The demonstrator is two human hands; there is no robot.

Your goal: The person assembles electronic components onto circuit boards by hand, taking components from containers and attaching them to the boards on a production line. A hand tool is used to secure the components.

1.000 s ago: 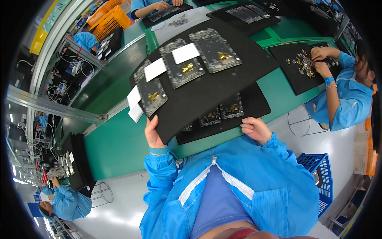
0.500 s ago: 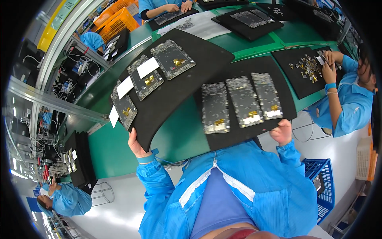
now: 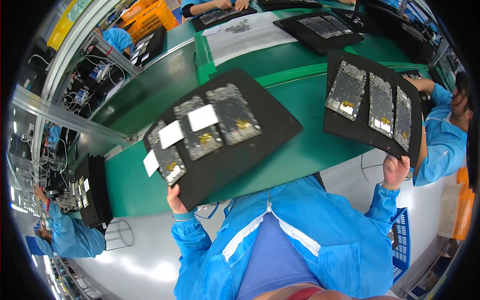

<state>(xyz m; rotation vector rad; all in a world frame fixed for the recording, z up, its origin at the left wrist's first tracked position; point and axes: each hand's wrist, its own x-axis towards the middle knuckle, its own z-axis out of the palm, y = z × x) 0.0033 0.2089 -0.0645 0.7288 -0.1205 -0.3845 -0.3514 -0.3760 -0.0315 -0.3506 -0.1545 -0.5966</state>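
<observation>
Both black flat trays had moved apart since the earlier picture, when they overlapped in front of the person. Now the right black flat tray [image 3: 372,102] was swung far out to the right, and the left black flat tray [image 3: 225,135] lay over the green bench [image 3: 310,150].

That left tray carried three grey flat phone frames [image 3: 202,132] side by side, with three small white paper squares [image 3: 202,117] resting on them. Its near corner was pinched by the left hand [image 3: 176,199], thumb on top and the other fingers hidden under the tray.

On the right tray sat three more grey phone frames [image 3: 380,102] in a row. Its near edge was gripped by the right hand [image 3: 396,170], with the fingers [image 3: 400,160] curled over the rim.

Both arms wore blue coat sleeves [image 3: 200,245]. Another person in a blue coat [image 3: 442,140] sat just beside the right tray. More black trays [image 3: 320,25] lay farther back on the bench. An orange plastic crate [image 3: 145,17] stood far away at the top.
</observation>
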